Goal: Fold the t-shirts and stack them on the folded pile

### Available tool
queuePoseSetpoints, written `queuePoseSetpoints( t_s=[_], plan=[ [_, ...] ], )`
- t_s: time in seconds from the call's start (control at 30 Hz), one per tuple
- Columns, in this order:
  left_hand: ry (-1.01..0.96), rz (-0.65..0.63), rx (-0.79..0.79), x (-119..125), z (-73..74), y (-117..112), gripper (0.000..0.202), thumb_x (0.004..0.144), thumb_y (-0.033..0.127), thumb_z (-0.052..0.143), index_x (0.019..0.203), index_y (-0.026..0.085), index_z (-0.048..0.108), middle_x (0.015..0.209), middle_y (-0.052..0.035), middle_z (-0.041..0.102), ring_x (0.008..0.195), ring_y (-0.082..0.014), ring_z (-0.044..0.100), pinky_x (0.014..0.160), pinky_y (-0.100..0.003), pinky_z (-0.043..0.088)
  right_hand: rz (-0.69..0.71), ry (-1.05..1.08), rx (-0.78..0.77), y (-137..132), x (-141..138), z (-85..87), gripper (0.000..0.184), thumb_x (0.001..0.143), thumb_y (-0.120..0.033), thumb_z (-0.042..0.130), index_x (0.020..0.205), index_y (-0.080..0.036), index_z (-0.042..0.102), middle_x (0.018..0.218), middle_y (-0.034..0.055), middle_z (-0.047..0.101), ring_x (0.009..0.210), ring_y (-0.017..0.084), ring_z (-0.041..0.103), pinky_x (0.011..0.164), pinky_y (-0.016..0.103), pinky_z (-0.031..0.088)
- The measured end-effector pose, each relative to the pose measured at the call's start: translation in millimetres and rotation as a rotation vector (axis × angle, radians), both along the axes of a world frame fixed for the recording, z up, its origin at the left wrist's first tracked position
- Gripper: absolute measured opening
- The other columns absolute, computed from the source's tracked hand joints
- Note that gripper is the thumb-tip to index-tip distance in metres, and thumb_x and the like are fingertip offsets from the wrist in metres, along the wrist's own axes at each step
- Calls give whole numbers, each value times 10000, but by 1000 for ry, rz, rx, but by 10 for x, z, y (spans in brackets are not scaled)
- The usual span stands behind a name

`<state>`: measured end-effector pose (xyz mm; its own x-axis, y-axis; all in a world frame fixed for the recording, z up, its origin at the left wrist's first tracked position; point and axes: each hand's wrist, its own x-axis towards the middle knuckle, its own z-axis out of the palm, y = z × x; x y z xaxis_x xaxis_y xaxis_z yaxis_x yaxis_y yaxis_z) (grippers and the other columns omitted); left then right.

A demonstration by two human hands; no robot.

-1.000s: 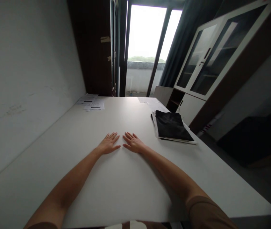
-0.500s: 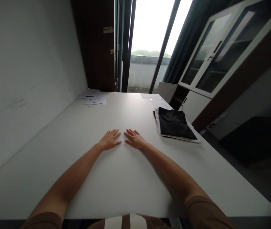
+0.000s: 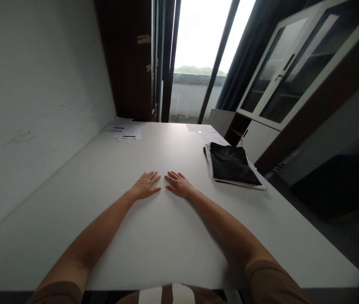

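White table point(image 3: 160, 240) stretches ahead of the person point(image 3: 171, 294), its left side along the wall point(image 3: 40, 84) and its far end toward the window point(image 3: 200, 38). Left hand point(image 3: 146, 185) and right hand point(image 3: 178, 184) lie palm down near the table's middle — grip released, close together but apart. Folded black cloth point(image 3: 233, 164) rests near the table's right edge — and papers point(image 3: 127, 134) lie at its far left corner.

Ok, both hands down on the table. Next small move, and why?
I'd probably slide the right hand rightward, toward the black-topped stack. Both hands look flat on the white table and hold nothing; the stack lies on the right hand's side, nearer to it than to the left hand, with bare tabletop between.
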<state>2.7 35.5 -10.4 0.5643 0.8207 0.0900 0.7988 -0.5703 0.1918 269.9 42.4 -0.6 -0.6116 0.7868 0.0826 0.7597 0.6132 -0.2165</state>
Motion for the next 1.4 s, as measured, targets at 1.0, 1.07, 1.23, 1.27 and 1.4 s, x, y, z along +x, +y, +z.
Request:
queuePoseSetpoints(
  t_s=[1.0,1.07,1.23,1.27,1.4],
  plan=[
    [-23,-15,32,-30,-73,58,681,989,640,398,1573,289,370,1670,-62,257,1539,-282,224,1244,-500,159,12,17,25,22,10,-41,689,1000,-660,381,1574,-278,387,1652,79,270,1533,262,227,1251,488,149],
    [-21,-13,31,-27,-74,60,681,989,637,401,1573,289,368,1669,-62,259,1538,-283,226,1243,-500,158,9,16,22,24,11,-40,684,999,-654,394,1575,-286,383,1653,74,269,1532,266,230,1250,491,152],
    [-24,-10,26,-16,-40,40,678,989,632,405,1574,290,367,1667,-60,265,1538,-281,226,1242,-495,168,9,22,21,24,17,-40,685,998,-655,395,1576,-286,382,1653,74,269,1528,272,243,1249,494,153],
    [-25,-9,24,-15,-32,36,677,990,631,406,1572,287,372,1667,-62,265,1538,-283,226,1241,-499,169,9,23,22,24,18,-40,685,999,-655,392,1575,-285,384,1652,75,271,1528,271,244,1249,494,153],
    [-23,-11,18,-16,-24,35,675,989,623,412,1567,275,381,1668,-71,258,1539,-288,222,1241,-512,168,9,21,26,31,15,-45,678,998,-650,401,1571,-288,391,1649,75,279,1529,269,240,1247,496,160]
  ],
)
